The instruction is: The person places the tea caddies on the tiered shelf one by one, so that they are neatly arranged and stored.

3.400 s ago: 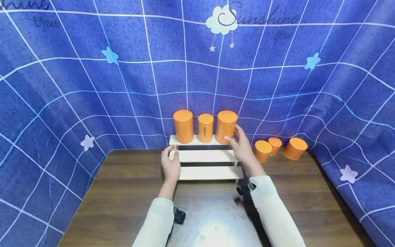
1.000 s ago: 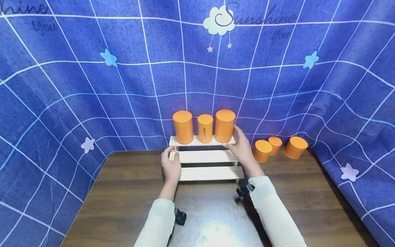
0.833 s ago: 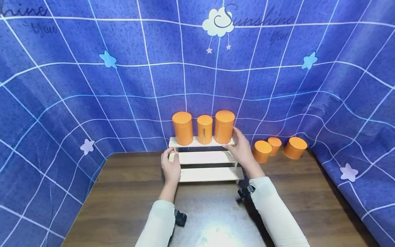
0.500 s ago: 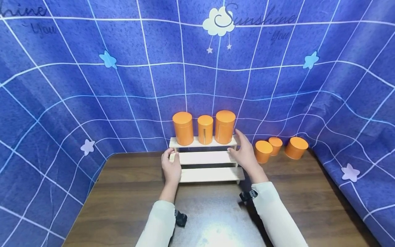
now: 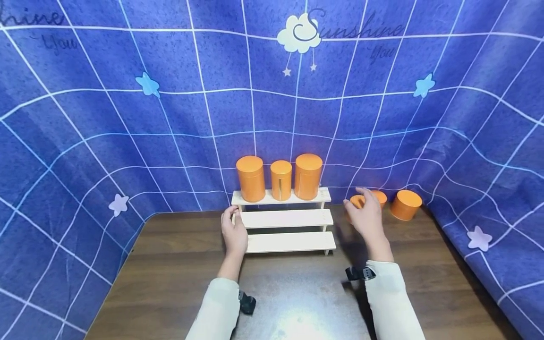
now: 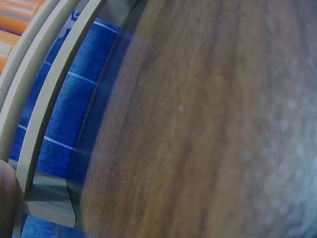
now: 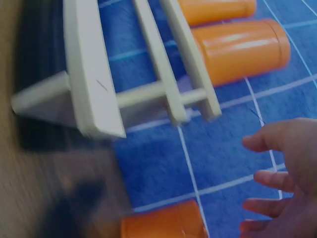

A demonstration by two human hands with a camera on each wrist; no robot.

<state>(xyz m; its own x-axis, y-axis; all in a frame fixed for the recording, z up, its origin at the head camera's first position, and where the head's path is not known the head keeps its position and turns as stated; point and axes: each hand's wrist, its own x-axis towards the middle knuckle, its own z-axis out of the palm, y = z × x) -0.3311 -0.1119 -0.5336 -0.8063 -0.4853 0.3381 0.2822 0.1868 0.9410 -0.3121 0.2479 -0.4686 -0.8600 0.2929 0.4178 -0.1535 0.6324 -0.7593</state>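
Observation:
A pale wooden three-step display rack [image 5: 289,242] stands on the table by the backdrop. My left hand [image 5: 234,234] holds its left end, thumb in front; part of that thumb [image 6: 7,198] shows in the left wrist view. On the top step stand three upright orange canisters: a wide left one [image 5: 251,182], a slimmer middle one [image 5: 281,182] and a wide right one [image 5: 308,177]. My right hand [image 5: 369,215] holds nothing, its fingers spread and bent over a short orange canister [image 5: 357,200], which it partly hides. That canister [image 7: 163,223] sits below the fingers in the right wrist view.
Behind the right hand is a small orange canister [image 5: 379,197], and farther right a short wide one [image 5: 406,205]. A blue gridded backdrop [image 5: 191,118] hangs behind and beside the brown wooden table [image 5: 178,264].
My right hand has let go of the right-hand canister on the top step and moved right, off the rack, to the short canisters. That canister had shifted slightly left. The left hand stays put.

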